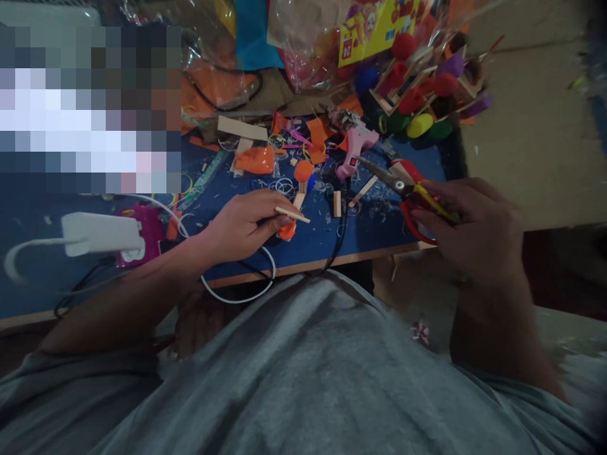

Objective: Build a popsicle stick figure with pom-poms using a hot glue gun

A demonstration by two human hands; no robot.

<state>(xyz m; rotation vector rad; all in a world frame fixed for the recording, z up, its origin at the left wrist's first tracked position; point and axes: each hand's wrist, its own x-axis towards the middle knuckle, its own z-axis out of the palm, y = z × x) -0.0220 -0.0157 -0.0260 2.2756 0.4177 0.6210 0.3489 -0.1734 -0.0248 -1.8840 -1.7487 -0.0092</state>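
Head view shows the left hand over the blue table, near its front edge, thumb and fingers pinching a stick with an orange piece by the thumb. Across from it, the right hand holds scissors — fingers curled around the handles — with the tips toward the pink glue gun. Between the hands lies a wood block, and an orange ball sits just beyond the left hand.

left fingers pinch stick | right fingers hold scissors | glue gun on table
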